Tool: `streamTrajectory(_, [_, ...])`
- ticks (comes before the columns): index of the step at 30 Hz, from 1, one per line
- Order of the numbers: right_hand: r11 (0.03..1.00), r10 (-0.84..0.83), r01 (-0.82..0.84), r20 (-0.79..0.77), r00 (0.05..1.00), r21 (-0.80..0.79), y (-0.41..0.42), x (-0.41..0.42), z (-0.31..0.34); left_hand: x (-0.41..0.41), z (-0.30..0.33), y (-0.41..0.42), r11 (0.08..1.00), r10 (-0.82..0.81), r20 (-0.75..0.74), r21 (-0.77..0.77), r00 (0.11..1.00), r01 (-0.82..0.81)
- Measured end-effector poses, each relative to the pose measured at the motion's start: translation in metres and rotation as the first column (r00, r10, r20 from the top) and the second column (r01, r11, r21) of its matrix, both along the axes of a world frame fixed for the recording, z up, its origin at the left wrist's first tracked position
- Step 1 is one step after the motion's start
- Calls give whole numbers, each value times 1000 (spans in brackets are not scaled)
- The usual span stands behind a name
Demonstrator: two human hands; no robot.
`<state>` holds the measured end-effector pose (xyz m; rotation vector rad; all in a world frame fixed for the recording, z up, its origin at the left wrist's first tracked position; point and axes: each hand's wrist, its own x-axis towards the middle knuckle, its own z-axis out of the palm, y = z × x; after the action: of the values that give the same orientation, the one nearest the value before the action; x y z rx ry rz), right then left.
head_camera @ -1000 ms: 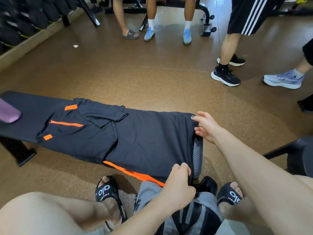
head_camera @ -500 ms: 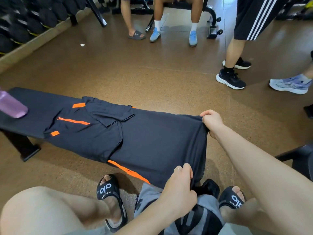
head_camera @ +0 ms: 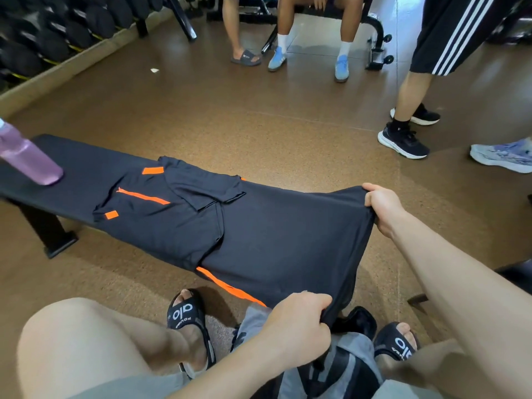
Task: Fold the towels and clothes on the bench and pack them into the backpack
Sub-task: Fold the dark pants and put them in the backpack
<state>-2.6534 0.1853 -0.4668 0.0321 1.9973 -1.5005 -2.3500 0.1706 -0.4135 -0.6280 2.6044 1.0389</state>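
A brown floor (head_camera: 259,116) fills most of the view. A long black bench (head_camera: 86,180) is set across it from the left edge toward the right, raised on a dark foot at its left end. A dark shirt (head_camera: 273,234) with orange trim is spread lengthwise along the bench; its sleeve end lies folded toward the left, and an orange stripe is seen running along the near edge. The shirt's right end is lifted off the bench and held taut between two hands.

The far corner of that end is gripped by the right hand (head_camera: 383,208), with the fingers curled over the hem and the thumb beneath. The near corner is gripped by the left hand (head_camera: 299,321), its fingers closed in a fist round the bunched cloth. The two hands are held well apart, so the hem is stretched between them.

A grey and black backpack (head_camera: 331,367) is placed on the floor between the person's feet, just below the left hand and partly hidden by it. Black sandals (head_camera: 184,312) with white lettering are worn on both feet, one at each side of the backpack.

A pink bottle (head_camera: 28,159) is stood on the bench's left end, well apart from the shirt. Legs and shoes of other people are seen across the floor at the top and right. Dark dumbbells (head_camera: 57,33) are racked at the top left.
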Motion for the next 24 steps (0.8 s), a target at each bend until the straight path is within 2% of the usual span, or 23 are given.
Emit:
streamTrajectory(3, [1000,-30,30,-28,999,3,0,-2,8,3,2,-5,998,-57,-28,-3,998,57])
streamTrajectory(7, [999,-17,21,-77,997,47,-3,4,17,13,9,-16,986,-57,-22,153,998,59])
streamTrajectory(10, [997,46,-35,-160,986,73,-12,10,28,23,19,-30,953,-32,-26,299,999,38])
streamTrajectory(13, [988,134,-111,-252,958,103,-41,18,46,33,22,-61,951,19,-33,309,999,-8])
streamTrajectory(17, [968,252,-235,-319,914,93,-116,46,71,61,29,-123,956,137,-74,271,988,-112])
streamTrajectory(20, [927,376,-349,-323,869,140,-179,78,86,90,31,-175,935,288,-75,237,955,-264])
streamTrajectory(24, [878,479,-452,-329,814,160,-262,119,97,128,18,-249,807,562,-32,243,827,-539])
